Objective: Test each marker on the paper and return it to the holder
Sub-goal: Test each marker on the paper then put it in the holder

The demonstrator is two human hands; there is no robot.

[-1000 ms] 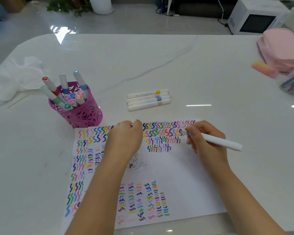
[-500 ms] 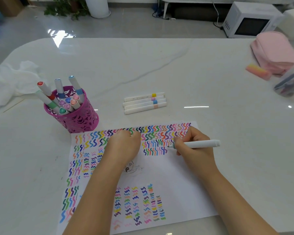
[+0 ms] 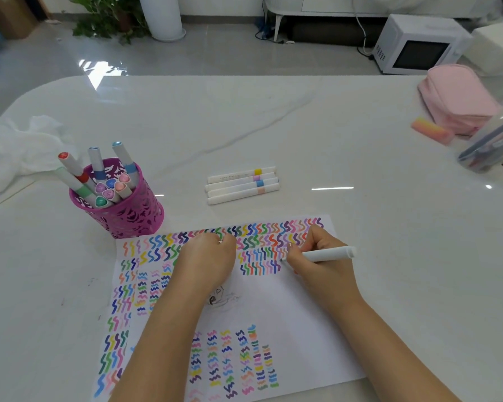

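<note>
A white paper (image 3: 288, 309) covered in rows of coloured squiggles lies in front of me. My right hand (image 3: 317, 262) grips a white marker (image 3: 328, 253) with its tip on the paper beside a row of squiggles. My left hand (image 3: 205, 259) rests as a closed fist on the paper; whether it holds the marker's cap is hidden. A pink perforated holder (image 3: 122, 210) with several capped markers stands left of the paper's top. Several white capped markers (image 3: 243, 184) lie side by side on the table beyond the paper.
The white marble table (image 3: 273, 126) carries a crumpled white cloth (image 3: 18, 152) at far left, a pink pouch (image 3: 456, 97), a pink-orange eraser (image 3: 431, 130) and a clear pen case (image 3: 491, 146) at right. A microwave (image 3: 418, 43) sits on the floor beyond.
My right hand has moved left and down with the marker, from the paper's top right edge to the lower row of squiggles. The view has tilted a little.
</note>
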